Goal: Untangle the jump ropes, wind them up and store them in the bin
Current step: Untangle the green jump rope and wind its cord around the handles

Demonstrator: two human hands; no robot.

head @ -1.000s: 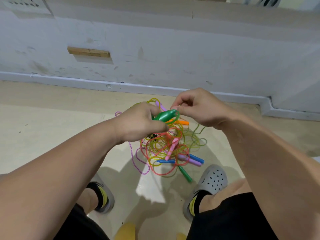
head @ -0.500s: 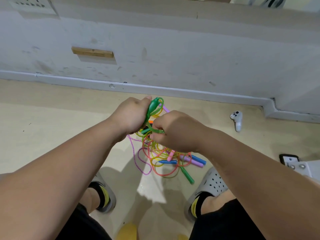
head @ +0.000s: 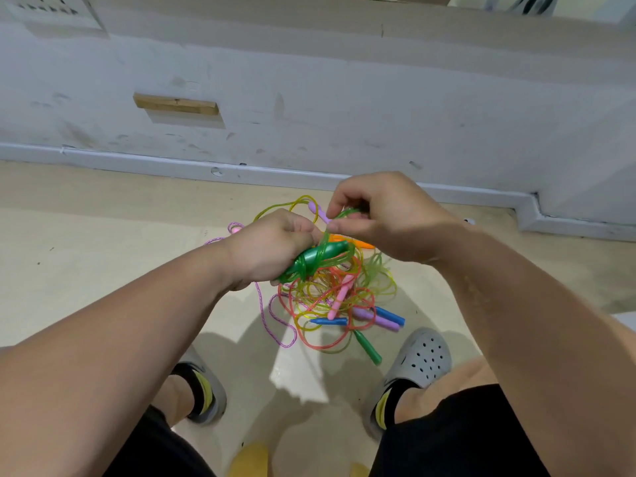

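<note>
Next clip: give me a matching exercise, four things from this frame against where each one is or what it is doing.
Things: 1 left hand; 2 right hand; 3 pink handle; 4 wooden block.
States: A fixed on the wall; B pinches a green rope strand; C grips the rope-wound green handle; D lies in the tangle on the floor.
Pairs: 1-C; 2-B; 3-D; 4-A.
</note>
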